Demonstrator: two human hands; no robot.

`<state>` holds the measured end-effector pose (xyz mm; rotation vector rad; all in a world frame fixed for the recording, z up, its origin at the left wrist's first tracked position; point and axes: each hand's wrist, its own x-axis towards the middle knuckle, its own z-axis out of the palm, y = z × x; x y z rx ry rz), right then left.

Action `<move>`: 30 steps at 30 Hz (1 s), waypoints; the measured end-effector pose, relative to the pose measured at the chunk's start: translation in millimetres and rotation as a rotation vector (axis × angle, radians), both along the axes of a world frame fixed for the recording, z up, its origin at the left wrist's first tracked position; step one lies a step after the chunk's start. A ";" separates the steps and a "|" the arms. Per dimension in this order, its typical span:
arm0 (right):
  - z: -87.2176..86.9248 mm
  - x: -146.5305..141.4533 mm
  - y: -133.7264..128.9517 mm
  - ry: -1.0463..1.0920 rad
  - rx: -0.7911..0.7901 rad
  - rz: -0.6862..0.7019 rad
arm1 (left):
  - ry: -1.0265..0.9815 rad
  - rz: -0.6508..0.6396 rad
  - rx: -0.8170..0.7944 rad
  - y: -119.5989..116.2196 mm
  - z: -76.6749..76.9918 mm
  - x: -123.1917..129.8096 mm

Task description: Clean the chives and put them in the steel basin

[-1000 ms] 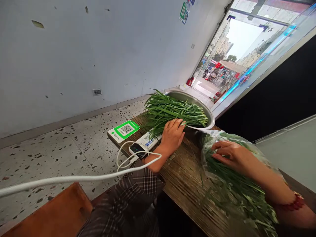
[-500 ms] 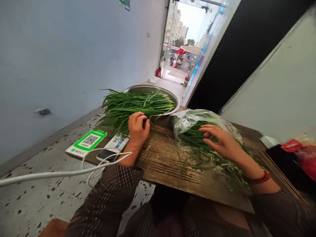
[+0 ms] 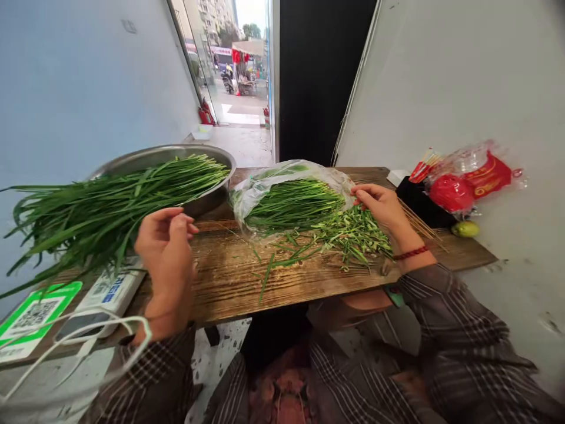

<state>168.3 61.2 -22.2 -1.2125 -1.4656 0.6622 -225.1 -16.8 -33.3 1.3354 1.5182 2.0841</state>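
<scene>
My left hand is loosely closed, thumb against curled fingers, with nothing visible in it. It hovers at the near side of a metal basin heaped with long green stalks, whose leaves hang over the left rim. My right hand pinches the right edge of a clear plastic bag. Inside the open bag lies a bundle of green stalks. Loose green trimmings are piled in front of the bag, below my right hand.
The wooden table bears a green QR card, a white box and a white cable at left. At right are thin sticks, a black container, red plastic packages and a yellow-green fruit.
The view has swung right and closer to the table. My right hand, open over the bag before, now pinches the bag's edge. My left hand's fingers have closed further.
</scene>
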 end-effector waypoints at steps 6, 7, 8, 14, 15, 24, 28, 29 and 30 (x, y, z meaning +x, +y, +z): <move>-52.1 -2.6 36.1 -0.183 -0.024 0.044 | -0.410 -0.637 -0.293 37.1 2.2 100.1; -58.0 -3.2 41.5 -0.285 0.005 0.060 | -0.367 -0.693 -0.316 42.7 -1.5 115.5; -62.2 -3.6 46.7 -0.391 0.036 0.077 | -0.291 -0.747 -0.345 48.3 -5.8 129.0; -66.5 -8.4 76.6 -0.819 0.098 0.120 | 0.041 -0.698 -0.362 85.4 -31.3 156.1; -66.8 -10.4 81.1 -0.849 0.092 0.115 | 0.054 -0.647 -0.350 90.6 -34.4 153.2; -64.3 -18.3 83.9 -0.306 0.228 0.208 | 0.178 -0.419 -0.335 93.2 -51.9 136.9; -57.9 -26.5 68.3 0.013 0.120 0.186 | 0.394 -0.287 -0.175 89.7 -50.7 139.5; -56.8 -30.6 63.7 0.108 0.073 0.191 | 0.463 -0.253 -0.117 88.8 -49.6 140.0; -55.7 -35.2 59.0 0.202 0.026 0.208 | 0.530 -0.232 -0.066 87.8 -48.5 140.6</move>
